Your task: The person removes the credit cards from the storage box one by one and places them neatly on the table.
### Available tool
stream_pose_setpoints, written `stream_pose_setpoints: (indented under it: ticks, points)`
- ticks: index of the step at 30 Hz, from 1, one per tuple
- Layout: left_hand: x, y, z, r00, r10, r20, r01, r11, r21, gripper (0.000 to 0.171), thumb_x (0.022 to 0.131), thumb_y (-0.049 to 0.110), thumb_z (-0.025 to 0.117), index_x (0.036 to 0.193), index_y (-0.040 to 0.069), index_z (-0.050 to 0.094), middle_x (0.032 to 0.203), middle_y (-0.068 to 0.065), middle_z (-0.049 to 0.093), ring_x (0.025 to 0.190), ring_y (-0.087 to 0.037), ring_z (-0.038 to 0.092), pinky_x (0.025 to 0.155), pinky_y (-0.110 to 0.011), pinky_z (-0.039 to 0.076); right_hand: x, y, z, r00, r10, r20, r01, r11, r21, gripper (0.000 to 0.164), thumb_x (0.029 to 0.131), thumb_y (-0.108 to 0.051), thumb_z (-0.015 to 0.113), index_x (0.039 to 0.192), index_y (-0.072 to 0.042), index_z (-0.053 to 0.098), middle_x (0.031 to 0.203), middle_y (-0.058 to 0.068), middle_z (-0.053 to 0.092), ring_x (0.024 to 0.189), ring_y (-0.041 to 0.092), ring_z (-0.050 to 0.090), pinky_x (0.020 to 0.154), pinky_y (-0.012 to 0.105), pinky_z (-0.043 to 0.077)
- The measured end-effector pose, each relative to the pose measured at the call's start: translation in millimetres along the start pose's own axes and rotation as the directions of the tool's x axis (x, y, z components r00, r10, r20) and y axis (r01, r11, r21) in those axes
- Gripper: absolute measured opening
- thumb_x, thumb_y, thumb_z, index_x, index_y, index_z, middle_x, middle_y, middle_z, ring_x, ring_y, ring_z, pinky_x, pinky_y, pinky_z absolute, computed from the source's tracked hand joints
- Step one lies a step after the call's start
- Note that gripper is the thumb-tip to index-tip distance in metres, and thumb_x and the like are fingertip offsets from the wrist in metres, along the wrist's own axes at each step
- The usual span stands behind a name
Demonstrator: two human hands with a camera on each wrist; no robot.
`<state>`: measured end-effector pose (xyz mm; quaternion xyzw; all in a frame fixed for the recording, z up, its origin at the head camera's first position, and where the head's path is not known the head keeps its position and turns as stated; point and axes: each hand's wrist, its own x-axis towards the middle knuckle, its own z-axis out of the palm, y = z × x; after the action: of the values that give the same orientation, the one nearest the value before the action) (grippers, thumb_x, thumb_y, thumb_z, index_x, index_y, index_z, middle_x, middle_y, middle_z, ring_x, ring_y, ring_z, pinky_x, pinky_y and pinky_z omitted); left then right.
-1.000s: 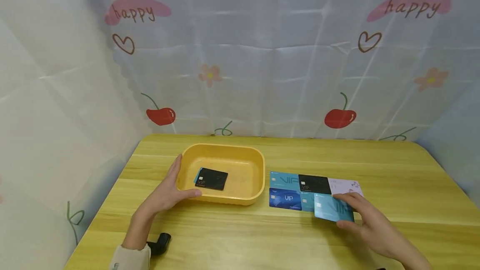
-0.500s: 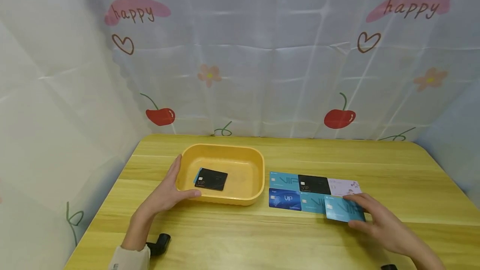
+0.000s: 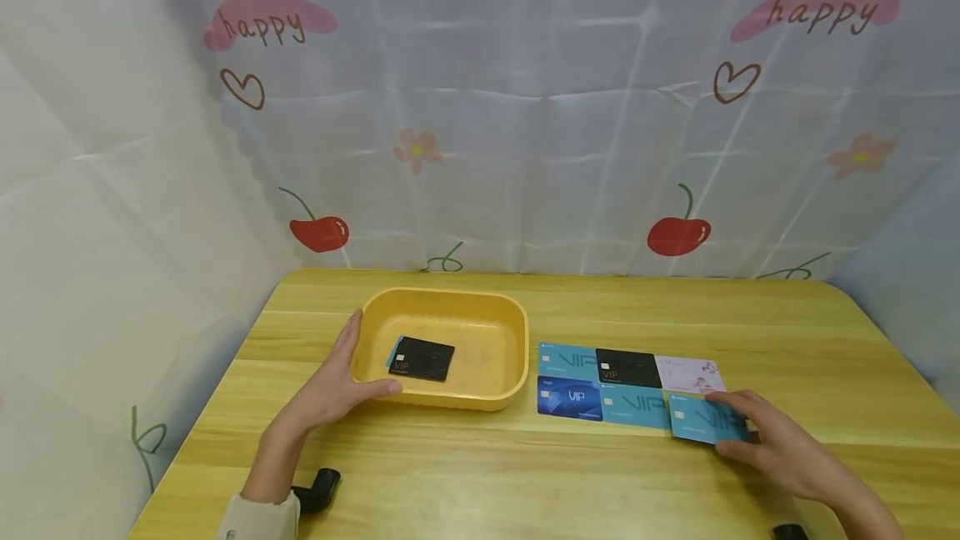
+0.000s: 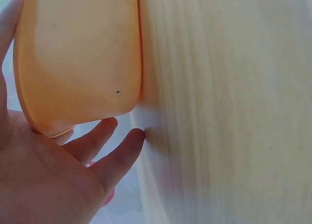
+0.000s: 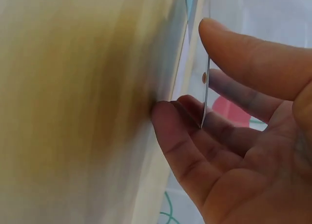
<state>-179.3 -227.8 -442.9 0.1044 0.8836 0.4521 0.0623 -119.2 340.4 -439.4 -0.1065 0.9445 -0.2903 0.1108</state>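
In the head view my right hand [image 3: 795, 444] pinches a teal VIP card [image 3: 697, 419] by its right end, low over the table. The right wrist view shows this card [image 5: 206, 92] edge-on between thumb and fingers. Beside it lie a lilac flowered card [image 3: 688, 374], a black VIP card [image 3: 633, 368] and a teal card [image 3: 566, 361] in the back row. A second teal card [image 3: 633, 404] and a dark blue card [image 3: 570, 399] make the front row. My left hand [image 3: 326, 390] grips the left end of a yellow plastic box [image 3: 491, 398], thumb at the front rim.
Inside the box lies another black card [image 3: 422, 358], with a blue card's edge [image 3: 393, 350] showing under it. A black angled piece [image 3: 324, 490] is by the left wrist. A printed curtain [image 3: 517, 148] hangs behind the wooden table [image 3: 480, 482].
My right hand has moved right with the teal card, uncovering the teal card in the front row. The left hand and the box stay in place.
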Motion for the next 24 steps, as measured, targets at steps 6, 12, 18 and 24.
stream_pose_setpoints:
  ticks: [6, 12, 18, 24]
  points:
    - [-0.2, 0.8, 0.3, 1.0, 0.0, 0.002, 0.0, 1.0, -0.003, 0.124, 0.08, 0.04, 0.081, 0.158, 0.015, -0.012, 0.163, -0.013, -0.01, 0.148, -0.039, -0.002, 0.11, -0.069, 0.009, -0.9, 4.1, 2.1, 0.999, 0.001, -0.054, -0.002, 0.999, -0.033, 0.058, 0.084, -0.01, 0.077, 0.134, 0.008, 0.052, 0.127, 0.035, 0.046, 0.11, 0.048, 0.05, 0.081, 0.061, 0.049]
    - [-0.8, 0.7, 0.2, 1.0, -0.001, 0.006, 0.001, 1.0, 0.002, 0.124, 0.08, 0.041, 0.081, 0.158, 0.015, -0.012, 0.164, -0.013, -0.01, 0.148, -0.039, -0.002, 0.11, -0.069, 0.009, 0.1, 6.4, 6.4, 0.993, -0.039, -0.113, 0.029, 0.995, -0.091, 0.056, 0.081, -0.009, 0.08, 0.129, 0.009, 0.057, 0.121, 0.032, 0.045, 0.102, 0.041, 0.049, 0.079, 0.051, 0.047]
    - [-1.0, 1.3, 0.2, 1.0, -0.007, 0.006, 0.007, 1.0, 0.002, 0.124, 0.08, 0.04, 0.081, 0.158, 0.015, -0.012, 0.164, -0.013, -0.01, 0.148, -0.039, -0.002, 0.11, -0.068, 0.009, 1.0, 11.0, 11.4, 0.988, -0.04, -0.147, 0.026, 0.995, -0.098, 0.056, 0.078, -0.009, 0.082, 0.127, 0.005, 0.059, 0.113, 0.031, 0.044, 0.097, 0.04, 0.045, 0.077, 0.049, 0.041]
    - [-1.6, 2.6, -0.6, 1.0, -0.009, 0.004, 0.009, 1.0, 0.001, 0.123, 0.08, 0.041, 0.081, 0.158, 0.012, -0.01, 0.164, -0.013, -0.009, 0.147, -0.039, -0.001, 0.11, -0.069, 0.01, 3.7, 9.7, 11.7, 0.989, -0.015, -0.146, 0.001, 0.996, -0.094, 0.059, 0.079, -0.01, 0.082, 0.131, 0.003, 0.058, 0.108, 0.026, 0.045, 0.093, 0.034, 0.044, 0.074, 0.042, 0.04]
